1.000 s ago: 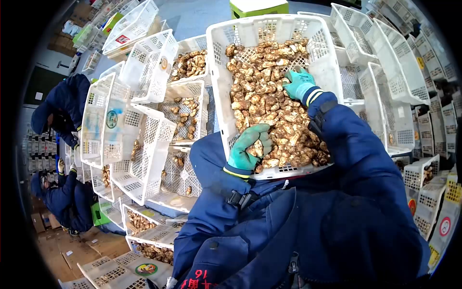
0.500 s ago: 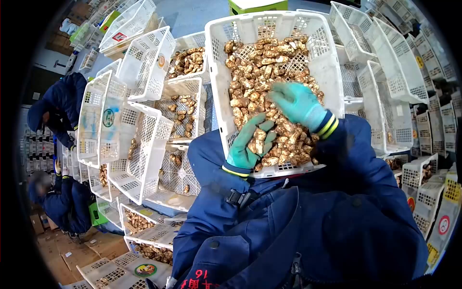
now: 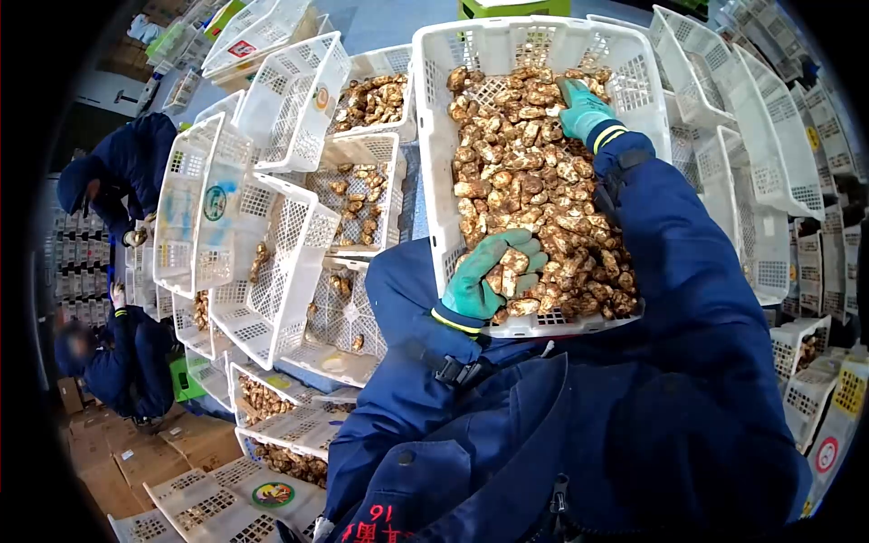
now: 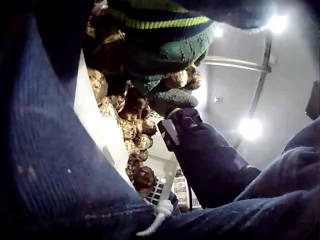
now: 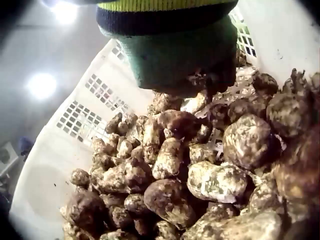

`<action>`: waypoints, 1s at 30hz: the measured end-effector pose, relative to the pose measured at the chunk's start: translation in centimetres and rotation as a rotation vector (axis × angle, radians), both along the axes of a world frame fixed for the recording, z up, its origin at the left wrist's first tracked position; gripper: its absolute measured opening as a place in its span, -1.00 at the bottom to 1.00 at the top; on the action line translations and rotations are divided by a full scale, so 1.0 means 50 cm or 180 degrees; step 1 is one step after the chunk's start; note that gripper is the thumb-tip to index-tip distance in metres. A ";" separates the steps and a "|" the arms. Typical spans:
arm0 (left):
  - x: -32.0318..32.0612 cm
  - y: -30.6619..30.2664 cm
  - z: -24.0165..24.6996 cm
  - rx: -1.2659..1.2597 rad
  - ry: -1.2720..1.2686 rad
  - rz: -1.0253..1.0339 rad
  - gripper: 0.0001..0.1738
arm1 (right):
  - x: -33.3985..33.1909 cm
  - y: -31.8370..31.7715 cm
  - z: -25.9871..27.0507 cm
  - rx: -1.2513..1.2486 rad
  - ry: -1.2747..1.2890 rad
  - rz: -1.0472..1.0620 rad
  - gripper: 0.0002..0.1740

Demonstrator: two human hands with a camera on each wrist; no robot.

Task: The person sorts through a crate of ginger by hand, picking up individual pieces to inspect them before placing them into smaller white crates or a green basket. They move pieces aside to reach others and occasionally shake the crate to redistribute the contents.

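A white perforated crate (image 3: 434, 109) filled with dirt-streaked brown and cream mushrooms (image 3: 520, 167) rests against the person's lap. Low in the crate, the green-gloved left hand (image 3: 472, 285) lies palm up, its fingers curled about a couple of mushrooms (image 3: 513, 262). These mushrooms (image 4: 182, 78) also show between thumb and fingers in the left wrist view. The right hand (image 3: 585, 112), gloved alike, reaches down to the pile near the crate's far right. Its fingertips are hidden behind the glove (image 5: 180, 60) in the right wrist view, so I cannot tell what it holds.
Smaller crates with mushrooms (image 3: 373, 101) stand left of the big crate, with tilted white crates (image 3: 294, 104) beyond them. More crates (image 3: 769, 136) line the right side. Two people in dark jackets (image 3: 127, 172) work at the far left. A green box (image 3: 516, 9) stands beyond the crate.
The right hand came back close to the left hand half a second ago and has since moved away to the far right of the pile. The left hand has stayed low with mushrooms in it.
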State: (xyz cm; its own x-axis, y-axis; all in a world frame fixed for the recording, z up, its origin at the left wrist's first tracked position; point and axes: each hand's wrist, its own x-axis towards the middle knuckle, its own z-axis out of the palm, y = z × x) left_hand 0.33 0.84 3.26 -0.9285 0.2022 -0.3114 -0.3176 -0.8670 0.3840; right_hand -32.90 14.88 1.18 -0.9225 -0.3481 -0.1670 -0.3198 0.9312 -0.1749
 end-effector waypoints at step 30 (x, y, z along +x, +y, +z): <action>0.002 -0.002 -0.012 -0.0279 0.0222 -0.0235 -0.49 | 0.226 0.049 0.191 -0.2186 -0.0099 0.3559 -0.65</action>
